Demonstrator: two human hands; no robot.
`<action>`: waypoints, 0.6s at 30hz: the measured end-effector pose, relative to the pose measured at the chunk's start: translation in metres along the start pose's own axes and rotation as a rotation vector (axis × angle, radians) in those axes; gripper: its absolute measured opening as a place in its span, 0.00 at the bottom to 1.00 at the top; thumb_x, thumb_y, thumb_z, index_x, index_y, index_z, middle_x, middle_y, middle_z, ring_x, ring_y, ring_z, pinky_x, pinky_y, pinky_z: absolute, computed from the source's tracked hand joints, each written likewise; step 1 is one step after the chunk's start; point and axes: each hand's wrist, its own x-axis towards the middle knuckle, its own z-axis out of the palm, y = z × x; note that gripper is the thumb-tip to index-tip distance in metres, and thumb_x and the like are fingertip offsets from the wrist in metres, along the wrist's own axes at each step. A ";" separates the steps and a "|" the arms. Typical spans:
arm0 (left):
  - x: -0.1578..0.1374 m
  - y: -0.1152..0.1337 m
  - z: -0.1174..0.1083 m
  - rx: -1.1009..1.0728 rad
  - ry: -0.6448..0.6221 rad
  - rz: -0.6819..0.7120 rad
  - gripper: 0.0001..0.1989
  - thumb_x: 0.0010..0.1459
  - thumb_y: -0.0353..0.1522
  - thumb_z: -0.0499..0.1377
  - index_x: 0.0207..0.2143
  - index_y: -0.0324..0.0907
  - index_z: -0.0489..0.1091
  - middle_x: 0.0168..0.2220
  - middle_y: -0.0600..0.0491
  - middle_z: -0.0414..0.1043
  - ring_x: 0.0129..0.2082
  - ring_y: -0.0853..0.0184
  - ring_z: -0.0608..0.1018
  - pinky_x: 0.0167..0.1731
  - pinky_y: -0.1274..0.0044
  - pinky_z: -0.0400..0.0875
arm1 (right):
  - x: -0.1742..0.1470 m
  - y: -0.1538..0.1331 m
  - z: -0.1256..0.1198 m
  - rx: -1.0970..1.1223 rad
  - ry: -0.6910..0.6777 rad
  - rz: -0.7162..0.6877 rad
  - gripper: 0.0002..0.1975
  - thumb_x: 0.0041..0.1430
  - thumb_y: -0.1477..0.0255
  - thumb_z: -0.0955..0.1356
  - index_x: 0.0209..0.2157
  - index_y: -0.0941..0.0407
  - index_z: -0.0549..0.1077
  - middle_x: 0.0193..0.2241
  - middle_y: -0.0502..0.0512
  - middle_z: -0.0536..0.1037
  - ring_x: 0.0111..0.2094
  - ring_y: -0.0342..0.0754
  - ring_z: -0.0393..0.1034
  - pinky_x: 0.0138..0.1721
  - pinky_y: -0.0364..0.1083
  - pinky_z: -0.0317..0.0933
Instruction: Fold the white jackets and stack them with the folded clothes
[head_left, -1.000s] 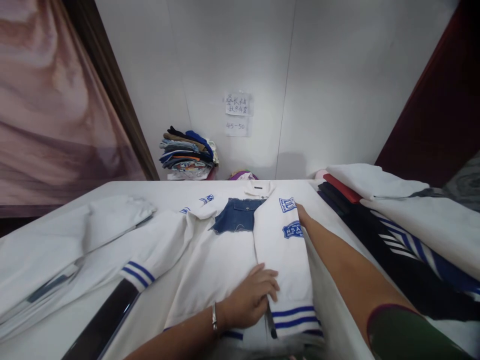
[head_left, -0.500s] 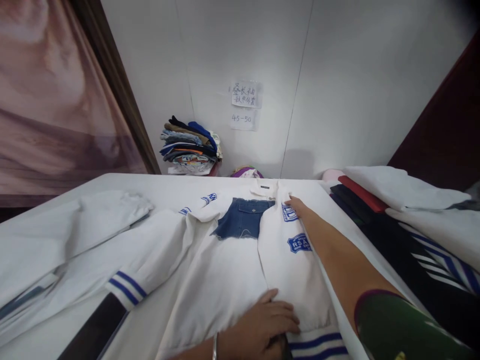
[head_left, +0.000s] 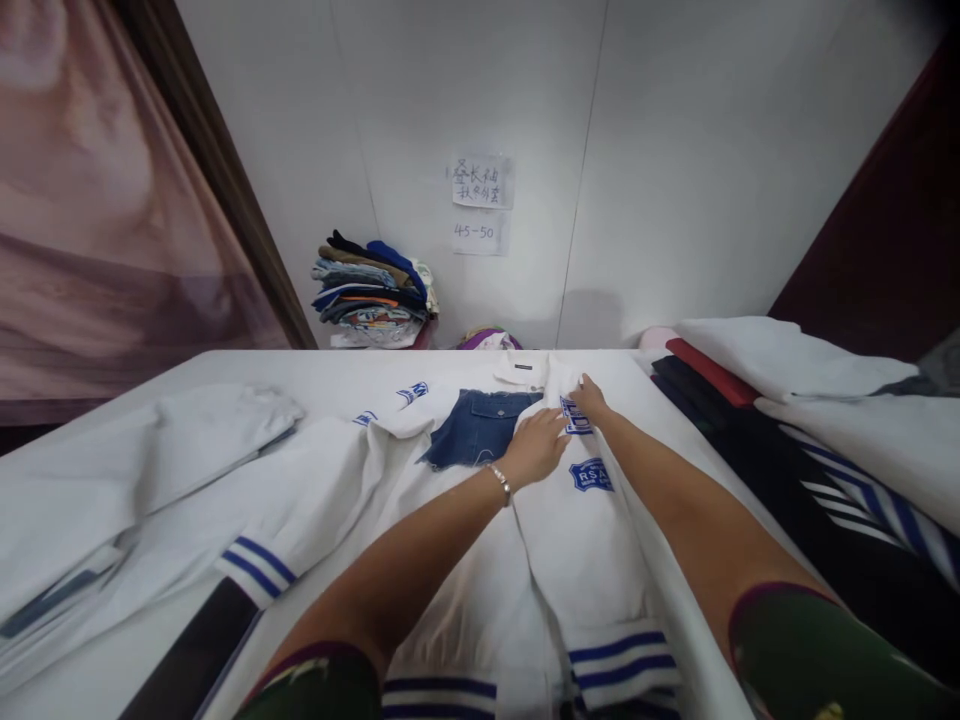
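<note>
A white jacket point(head_left: 480, 540) with a denim chest panel, blue patches and blue-striped cuffs and hem lies spread on the white table. Its right-side sleeve point(head_left: 592, 530) is laid down along the front, cuff near the hem. My left hand point(head_left: 536, 447) rests on the upper part of that sleeve, beside the denim, with fingers stretched out over the cloth. At the outer shoulder edge, my right hand point(head_left: 590, 400) pinches the fabric near the upper blue patch. The other sleeve point(head_left: 315, 520) reaches out to the left.
Other white garments point(head_left: 127, 490) lie at the left. Along the right side are piled dark, red and white clothes point(head_left: 825, 430). A folded clothes stack point(head_left: 375, 290) stands behind the table's back edge, below handwritten paper signs point(head_left: 481, 200) on the wall.
My left hand has moved from the lower sleeve near the cuff up to the upper sleeve beside the denim panel. My right hand stays at the shoulder edge.
</note>
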 end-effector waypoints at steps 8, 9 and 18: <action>0.000 -0.043 0.072 0.224 -0.001 -0.419 0.27 0.66 0.41 0.45 0.62 0.36 0.58 0.66 0.40 0.52 0.66 0.54 0.56 0.63 0.59 0.52 | -0.023 0.017 0.016 -0.441 -0.061 -0.170 0.26 0.62 0.70 0.61 0.61 0.59 0.59 0.60 0.65 0.63 0.60 0.56 0.57 0.60 0.53 0.50; -0.003 -0.045 0.076 0.229 0.019 -0.419 0.27 0.66 0.41 0.45 0.62 0.37 0.57 0.67 0.41 0.52 0.66 0.54 0.56 0.63 0.59 0.52 | -0.025 0.017 0.017 -0.478 -0.054 -0.175 0.26 0.63 0.69 0.60 0.62 0.60 0.58 0.62 0.67 0.60 0.62 0.58 0.53 0.61 0.56 0.48; -0.003 -0.047 0.080 0.236 0.052 -0.398 0.27 0.65 0.41 0.45 0.62 0.36 0.58 0.66 0.41 0.54 0.65 0.54 0.57 0.62 0.59 0.53 | -0.023 -0.007 0.028 -0.715 -0.087 -0.383 0.32 0.67 0.60 0.55 0.67 0.62 0.48 0.70 0.62 0.39 0.69 0.54 0.28 0.65 0.56 0.28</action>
